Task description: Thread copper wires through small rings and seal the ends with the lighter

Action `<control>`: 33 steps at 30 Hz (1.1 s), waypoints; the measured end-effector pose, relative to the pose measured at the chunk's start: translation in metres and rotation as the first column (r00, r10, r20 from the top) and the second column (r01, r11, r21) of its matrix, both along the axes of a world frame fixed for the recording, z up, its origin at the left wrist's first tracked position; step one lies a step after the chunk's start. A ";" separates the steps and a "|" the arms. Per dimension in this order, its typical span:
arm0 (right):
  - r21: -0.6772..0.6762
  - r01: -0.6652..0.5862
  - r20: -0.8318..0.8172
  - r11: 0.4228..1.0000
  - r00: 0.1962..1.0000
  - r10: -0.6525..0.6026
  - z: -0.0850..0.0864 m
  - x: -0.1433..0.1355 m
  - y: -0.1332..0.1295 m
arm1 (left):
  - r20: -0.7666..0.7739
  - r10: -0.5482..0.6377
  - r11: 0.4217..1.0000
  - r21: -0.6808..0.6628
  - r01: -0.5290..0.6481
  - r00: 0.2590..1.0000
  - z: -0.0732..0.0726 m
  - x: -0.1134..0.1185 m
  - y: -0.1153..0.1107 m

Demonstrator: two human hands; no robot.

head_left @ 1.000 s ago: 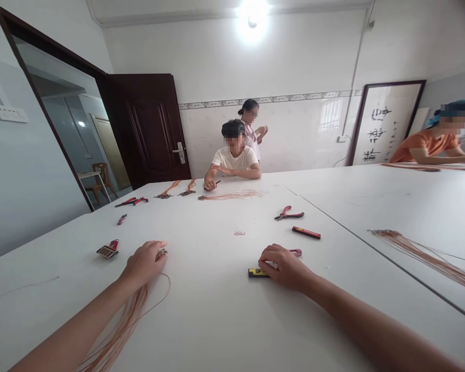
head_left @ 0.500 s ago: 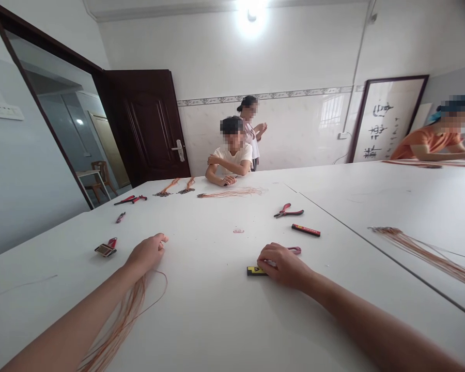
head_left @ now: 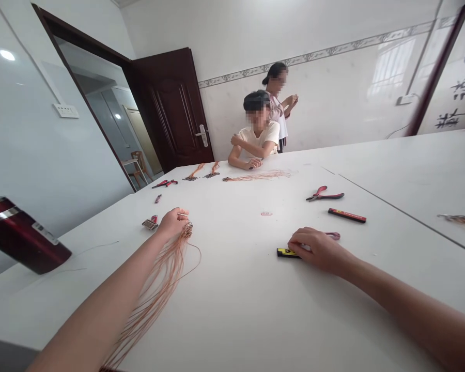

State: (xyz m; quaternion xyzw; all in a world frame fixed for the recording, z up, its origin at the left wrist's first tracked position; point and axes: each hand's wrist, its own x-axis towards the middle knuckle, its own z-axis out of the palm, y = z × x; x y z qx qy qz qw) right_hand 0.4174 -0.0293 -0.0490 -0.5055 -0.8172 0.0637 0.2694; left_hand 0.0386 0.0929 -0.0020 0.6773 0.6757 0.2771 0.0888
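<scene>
At the far left, a dark red tumbler (head_left: 25,235) stands on the white table (head_left: 236,310). Next, a small box (head_left: 149,224) lies just left of the left hand (head_left: 173,222), whose fingers bend at the metal ends (head_left: 187,230) of a bundle of orange cords (head_left: 173,268); whether they grip it, one cannot tell. The cords trail back, partly behind the left forearm (head_left: 112,294). Further right, a yellow-and-black case (head_left: 287,252) pokes out from beneath the right hand (head_left: 313,248), which rests curled over it, its grip unclear. Beyond that hand lie red-and-black pliers (head_left: 325,196), handles spread, then a red-and-black case (head_left: 346,215), well apart from another cord bundle (head_left: 464,221) at the right edge
</scene>
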 end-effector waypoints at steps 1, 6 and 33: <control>-0.002 0.003 0.001 1.000 1.000 -0.003 0.000 0.000 0.000 | 0.025 -0.006 1.000 -0.001 0.006 1.000 0.000 -0.001 0.000; -0.013 0.003 0.028 1.000 1.000 -0.003 0.001 0.000 0.000 | 0.090 -0.047 0.999 0.000 0.047 0.995 -0.005 -0.005 0.004; 0.009 -0.029 0.063 1.000 0.998 0.028 0.001 -0.001 0.001 | -0.167 -0.101 0.994 0.028 0.107 0.981 -0.001 0.007 -0.003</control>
